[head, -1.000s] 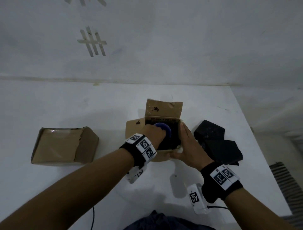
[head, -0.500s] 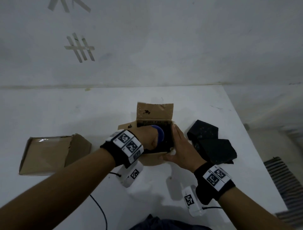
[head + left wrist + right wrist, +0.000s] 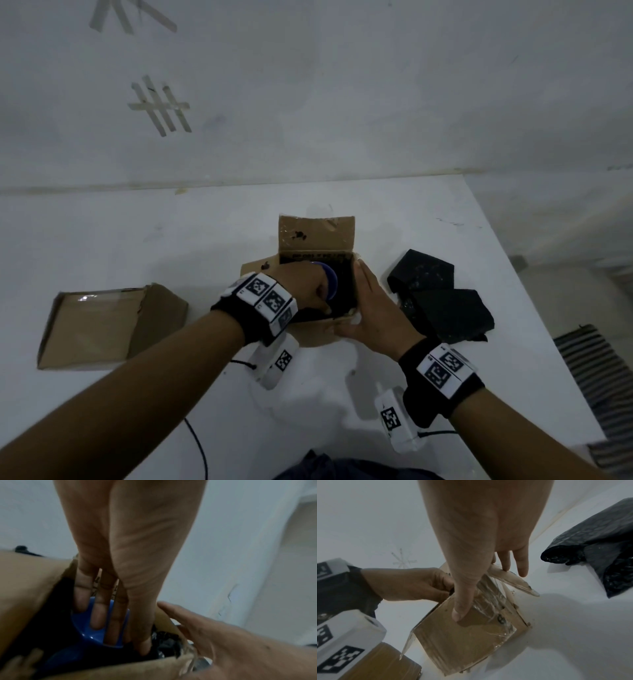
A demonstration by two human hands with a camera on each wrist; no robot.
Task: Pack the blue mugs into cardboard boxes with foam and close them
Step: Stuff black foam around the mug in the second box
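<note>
An open cardboard box (image 3: 317,236) stands mid-table, dark foam (image 3: 56,616) lining its inside. My left hand (image 3: 308,289) reaches down into it and holds a blue mug (image 3: 331,279), fingers lying across the mug (image 3: 82,627) and thumb down beside it; the mug's lower part is hidden. My right hand (image 3: 368,305) lies flat against the box's right wall with straight fingers. In the right wrist view its thumb presses on the near wall (image 3: 462,642) and its fingers rest on the taped right flap.
A closed, taped cardboard box (image 3: 102,325) lies on its side at the left. Black foam pieces (image 3: 442,301) are piled just right of the open box. The table's right edge (image 3: 534,308) runs close beyond the foam. A wall rises behind.
My left hand has sunk a little deeper into the box with the mug. My right hand has stayed against the box's right side.
</note>
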